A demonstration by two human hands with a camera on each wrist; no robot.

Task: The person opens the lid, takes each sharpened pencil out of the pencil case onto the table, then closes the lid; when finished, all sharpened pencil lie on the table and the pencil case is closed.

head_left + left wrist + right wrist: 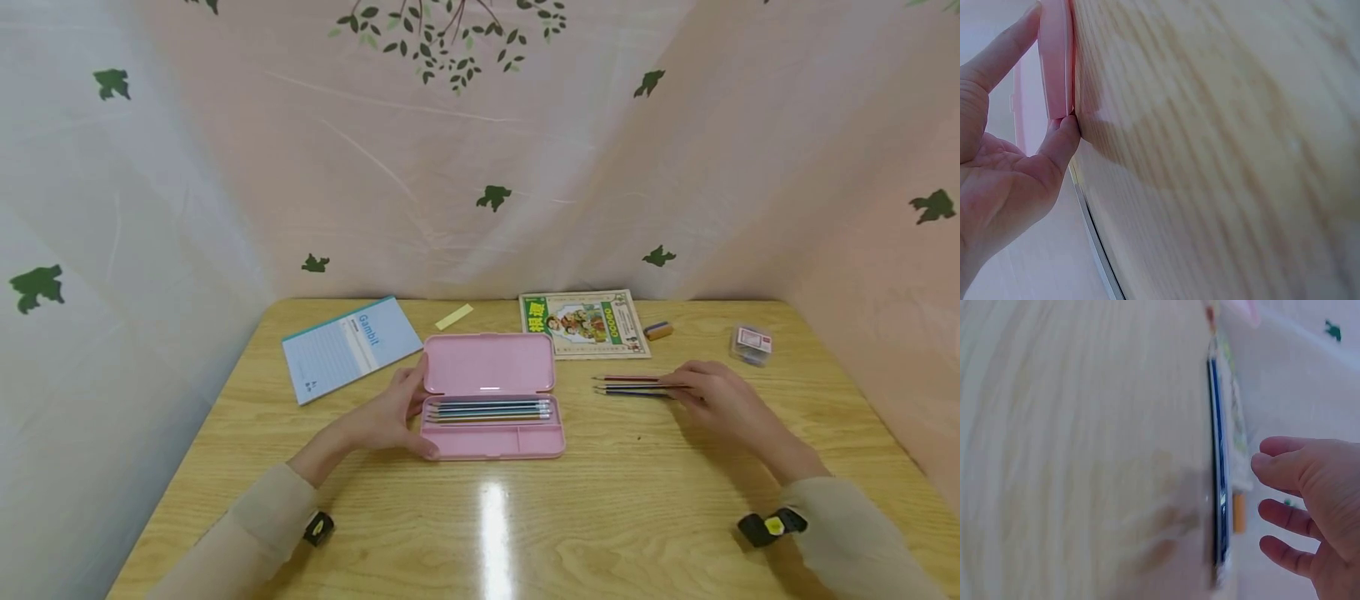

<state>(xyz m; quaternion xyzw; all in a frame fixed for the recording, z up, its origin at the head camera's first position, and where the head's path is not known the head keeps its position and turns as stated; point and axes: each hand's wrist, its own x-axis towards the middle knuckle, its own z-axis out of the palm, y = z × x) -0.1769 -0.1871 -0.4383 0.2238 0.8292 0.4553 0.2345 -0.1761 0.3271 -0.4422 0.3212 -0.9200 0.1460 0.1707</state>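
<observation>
Three loose pencils point(630, 387), one dark red and two darker, lay roughly parallel on the wood-grain table point(600, 500), right of center in the head frame, their points directed left. The right hand point(712, 400) was positioned at their right ends; in the right wrist view its fingers were spread and loosely bent, with a visible gap between them and the pencils. The pink pencil case point(465, 442) was located at the center of the head frame, its lid point(489, 362) swung back toward the top of the frame. The left hand point(386, 412) gripped the left end of the case, with the thumb at the front corner and the fingers toward the rear. Several pencils point(487, 409) occupied the rear compartment of the case, metal ferrules to the right. A blue Gambit notebook point(352, 350) lay at center left, angled; a yellow strip point(454, 317) lay beyond the lid. An illustrated booklet point(585, 323), an orange-and-blue block point(658, 330) and a clear box point(752, 345) followed toward the right.
</observation>
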